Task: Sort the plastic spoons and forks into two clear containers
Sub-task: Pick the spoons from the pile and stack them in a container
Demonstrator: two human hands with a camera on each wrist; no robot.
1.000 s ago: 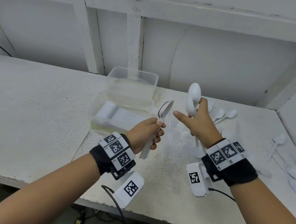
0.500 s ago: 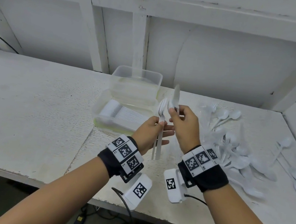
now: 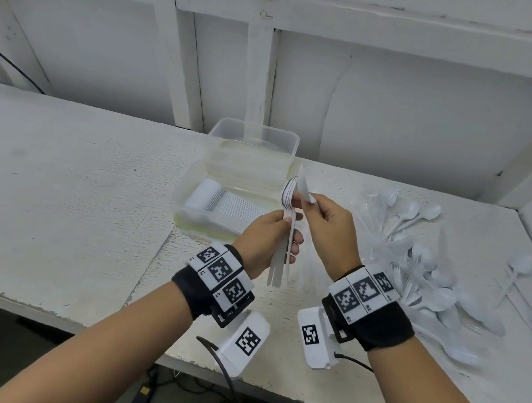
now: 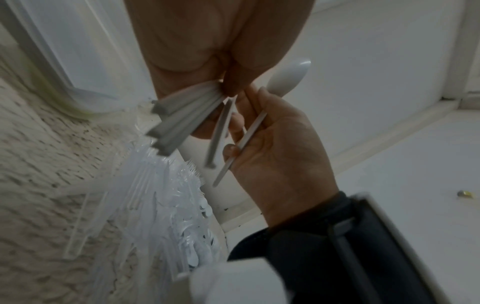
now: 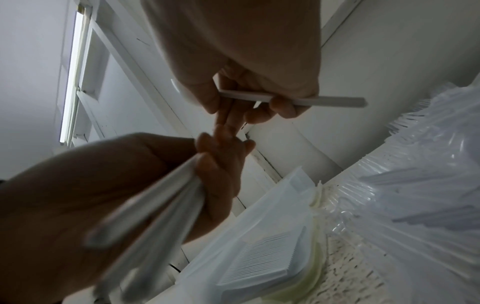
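Note:
My left hand [image 3: 287, 235] grips a bundle of white plastic forks [image 3: 281, 255], upright, tines up, above the table's front middle. Close beside it my right hand [image 3: 307, 204] pinches a white spoon [image 3: 304, 186] against the top of the bundle. The left wrist view shows the spoon [image 4: 288, 76] lying across the right hand's fingers and the fork handles [image 4: 182, 115] fanned out. A clear container [image 3: 185, 199] behind my hands holds a neat stack of forks [image 3: 223, 203]. A second clear container [image 3: 254, 134] stands behind it; I see nothing in it.
A loose heap of white spoons and forks [image 3: 427, 270] lies on clear plastic wrap on the table's right side. More spoons [image 3: 520, 267] are scattered near the right wall. The white wall and beams stand right behind the containers. The table edge [image 3: 101, 325] runs below my wrists.
My right hand has come down and left from a raised position, bringing the spoon against the fork bundle. The left hand keeps hold of the bundle and has barely moved.

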